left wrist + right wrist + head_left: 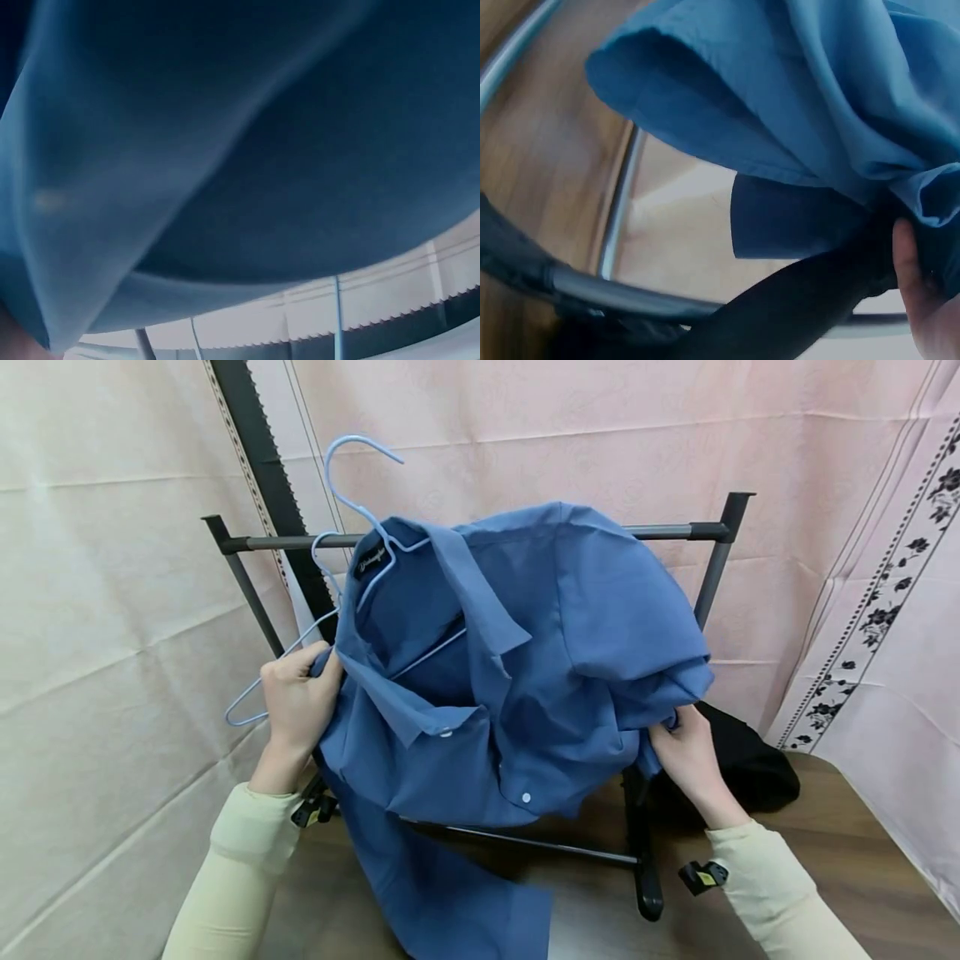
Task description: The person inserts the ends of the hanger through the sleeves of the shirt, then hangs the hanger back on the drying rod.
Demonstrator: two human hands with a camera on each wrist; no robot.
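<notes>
A blue button-up shirt (450,777) is spread in front of the rack, its collar loose at the neck. Inside it sits a light blue wire hanger (330,468), whose hook rises above the rail. My left hand (300,697) grips the shirt's fabric near the shoulder at the left. At the right, my right hand (690,756) grips bunched fabric by the sleeve. In the right wrist view, the thumb of that hand (930,315) lies against the cloth. Blue fabric (300,172) fills most of the left wrist view.
Behind the shirt stands a garment rack with a dark grey rail (656,532). A second light blue hanger (238,708) hangs at its left. On the wooden table (855,827), a black cloth item (757,768) lies at the right. Pale curtains (600,435) surround the space.
</notes>
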